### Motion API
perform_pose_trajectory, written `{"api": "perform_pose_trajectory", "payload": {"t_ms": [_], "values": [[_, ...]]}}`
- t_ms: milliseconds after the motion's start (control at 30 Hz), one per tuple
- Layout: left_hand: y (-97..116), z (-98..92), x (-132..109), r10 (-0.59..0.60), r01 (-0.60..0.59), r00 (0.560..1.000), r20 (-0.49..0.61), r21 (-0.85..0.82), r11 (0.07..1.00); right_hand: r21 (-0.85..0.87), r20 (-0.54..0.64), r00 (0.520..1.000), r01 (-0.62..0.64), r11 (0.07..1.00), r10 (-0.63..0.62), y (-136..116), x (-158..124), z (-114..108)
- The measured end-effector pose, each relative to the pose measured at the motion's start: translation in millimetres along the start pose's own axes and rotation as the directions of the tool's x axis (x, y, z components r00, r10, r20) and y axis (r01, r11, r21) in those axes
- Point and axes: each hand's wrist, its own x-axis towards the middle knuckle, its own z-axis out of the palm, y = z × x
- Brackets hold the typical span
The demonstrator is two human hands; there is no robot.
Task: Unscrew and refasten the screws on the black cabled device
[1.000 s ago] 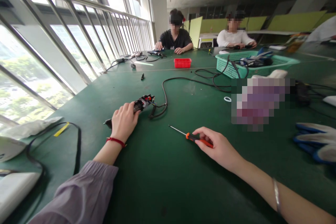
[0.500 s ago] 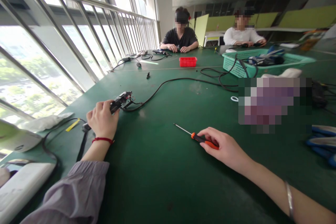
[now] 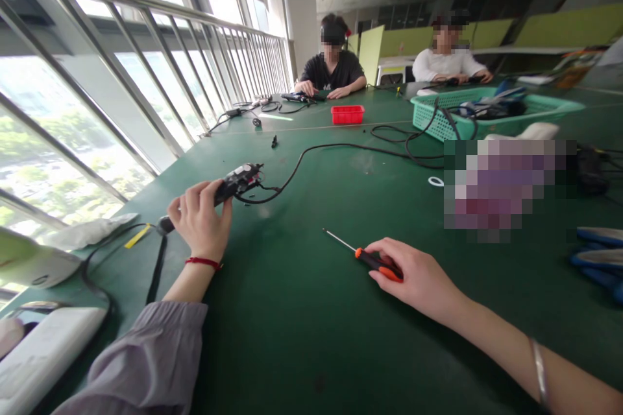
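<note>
My left hand (image 3: pixel 202 220) is closed round a black opened device (image 3: pixel 237 180) with red and white parts showing at its far end. It holds the device just above the green table (image 3: pixel 302 311). A black cable (image 3: pixel 341 148) runs from the device toward the back right. My right hand (image 3: pixel 413 275) rests on the table, fingers closed on the orange-and-black handle of a small screwdriver (image 3: pixel 363 255). The thin metal shaft points away to the left.
A red bin (image 3: pixel 347 115) and a teal basket (image 3: pixel 491 113) of cables stand farther back. Two other people sit at the far end. Blue-and-white gloves (image 3: pixel 601 259) lie at the right; a white device (image 3: pixel 43 356) and black strap (image 3: pixel 156 266) lie at the left by the window railing.
My left hand dragged the device to the left, then lifted it slightly off the table, pulling the cable straighter. My right hand has stayed on the screwdriver.
</note>
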Motion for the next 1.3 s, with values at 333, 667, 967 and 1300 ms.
{"api": "perform_pose_trajectory", "payload": {"t_ms": [333,667,967,1300], "values": [[119.9,33.7,2.6,0.447,-0.369,0.884,0.14,-0.381,0.848,-0.098,-0.077,0.992,0.09,0.991,-0.097,1.0,1.7,5.8],[107.1,60.2,13.7,0.381,-0.23,0.864,0.329,-0.414,0.88,-0.071,-0.043,0.993,0.103,0.992,-0.106,3.9,1.9,1.2],[-6.2,40.9,13.9,-0.06,0.169,0.78,0.623,-0.116,0.979,-0.063,-0.006,0.996,0.089,0.994,-0.09,4.4,0.1,-1.5],[-12.5,44.4,9.3,0.225,-0.139,0.77,0.597,-0.187,0.972,-0.06,-0.005,0.995,0.097,0.993,-0.098,5.4,-0.4,-1.5]]}}
